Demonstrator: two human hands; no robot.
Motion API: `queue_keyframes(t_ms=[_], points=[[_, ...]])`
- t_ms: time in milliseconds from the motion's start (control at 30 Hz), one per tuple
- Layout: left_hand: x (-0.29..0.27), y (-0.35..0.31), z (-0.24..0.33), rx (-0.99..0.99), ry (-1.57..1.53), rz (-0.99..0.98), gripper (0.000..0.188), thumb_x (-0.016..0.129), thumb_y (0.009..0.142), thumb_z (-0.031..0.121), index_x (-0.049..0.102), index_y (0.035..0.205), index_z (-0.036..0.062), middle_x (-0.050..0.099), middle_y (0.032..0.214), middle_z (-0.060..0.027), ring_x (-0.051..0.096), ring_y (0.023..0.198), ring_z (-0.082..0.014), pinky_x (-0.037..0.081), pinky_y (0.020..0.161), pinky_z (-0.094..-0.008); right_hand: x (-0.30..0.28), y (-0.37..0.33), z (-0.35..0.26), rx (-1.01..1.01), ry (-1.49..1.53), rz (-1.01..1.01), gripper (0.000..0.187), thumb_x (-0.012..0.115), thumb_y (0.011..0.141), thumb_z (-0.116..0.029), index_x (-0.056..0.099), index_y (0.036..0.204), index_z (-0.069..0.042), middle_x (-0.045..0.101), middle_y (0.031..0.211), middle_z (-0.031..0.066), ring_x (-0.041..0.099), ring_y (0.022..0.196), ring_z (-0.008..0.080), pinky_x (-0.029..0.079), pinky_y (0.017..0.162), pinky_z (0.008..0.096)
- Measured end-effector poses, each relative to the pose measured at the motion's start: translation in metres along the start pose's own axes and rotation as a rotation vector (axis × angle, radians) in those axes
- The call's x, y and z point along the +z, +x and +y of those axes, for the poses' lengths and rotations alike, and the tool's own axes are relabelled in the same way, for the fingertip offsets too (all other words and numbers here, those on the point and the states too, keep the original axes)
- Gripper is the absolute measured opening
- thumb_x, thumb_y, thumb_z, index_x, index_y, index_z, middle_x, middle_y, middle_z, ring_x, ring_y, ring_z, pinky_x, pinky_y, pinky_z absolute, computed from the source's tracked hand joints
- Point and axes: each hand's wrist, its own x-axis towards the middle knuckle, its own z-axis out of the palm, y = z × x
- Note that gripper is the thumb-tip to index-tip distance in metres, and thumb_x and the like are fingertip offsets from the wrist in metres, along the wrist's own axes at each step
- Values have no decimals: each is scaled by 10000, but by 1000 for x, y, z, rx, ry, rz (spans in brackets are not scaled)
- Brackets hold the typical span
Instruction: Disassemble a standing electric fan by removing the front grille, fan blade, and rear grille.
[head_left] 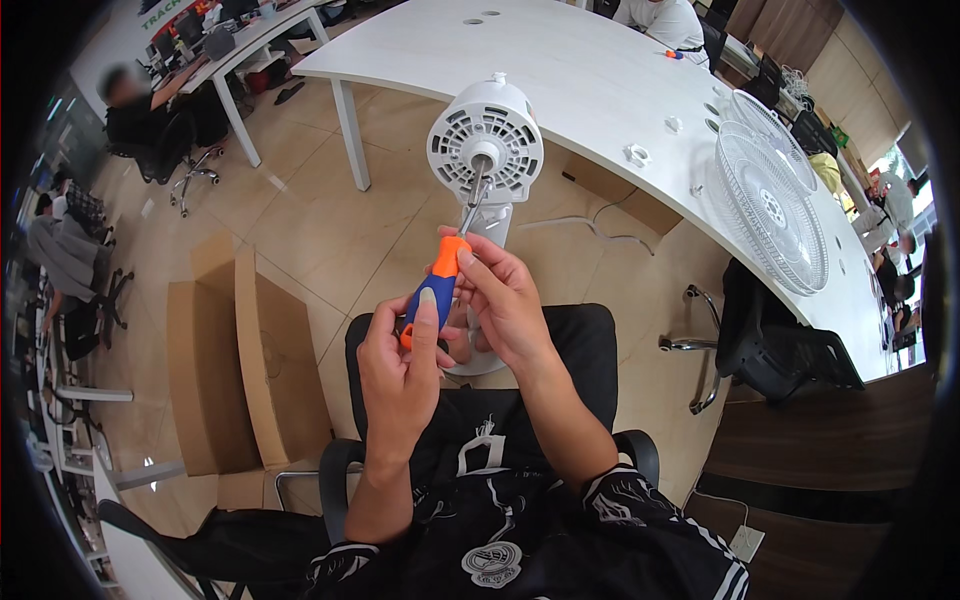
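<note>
A screwdriver [434,292] with a blue and orange handle is held between both my hands, its metal shaft pointing up and away. My left hand [400,368] grips the lower end of the handle, thumb along the top. My right hand [505,300] closes its fingers round the orange front part. The shaft reaches the middle of a white fan motor housing [485,140] with round vents; whether the tip touches a screw is too small to tell. The fan's white stand [493,222] runs down behind my hands to its base, partly hidden by them.
A white table [400,45] curves round the far and right sides. Wire fan grilles [768,205] and a small white ring-shaped part [637,155] lie on it. An opened cardboard box [255,370] stands on the left. Black chairs [780,345] and a floor cable [600,230] are nearby.
</note>
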Motion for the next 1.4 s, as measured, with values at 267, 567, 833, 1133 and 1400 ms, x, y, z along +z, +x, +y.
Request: queue_keyframes(t_ms=[267,567,833,1133,1400], points=[[-1,-3,0,-5,-11,-6,398,520,1014,348,551,1095,-40,691,776,-134,597,537,-86,441,489,-193,2,-2,-2,8,-31,-15,389,547,1007,-213,533,1321,15,678,1000,64,644,848,83,519,773,243],[-1,-5,-3,-25,-63,-18,404,516,1016,344,540,1109,-48,688,794,-140,614,551,-108,467,508,-205,2,-4,-2,6,-50,-23,386,534,1009,-182,516,1336,21,673,997,63,639,855,79,516,784,237],[-7,-17,-8,-28,-121,-42,384,421,1048,322,505,1111,-47,674,879,-168,651,646,-161,530,584,-257,5,-16,-7,46,-131,-12,370,562,998,-214,560,1293,9,667,1035,58,630,898,99,508,842,269],[-17,-43,-37,-60,-166,-149,353,365,1062,283,497,1105,-42,660,927,-187,662,702,-191,556,640,-299,-37,-18,-26,5,-9,203,535,453,1036,-375,461,1309,84,684,1047,183,684,903,197,529,855,294],[-13,-61,-50,-88,-176,-238,327,402,1054,233,472,1184,-59,665,942,-178,673,724,-171,559,654,-273,-52,-32,-26,-7,-31,274,299,535,1001,-197,606,1161,46,705,954,147,703,850,194,553,814,295]])
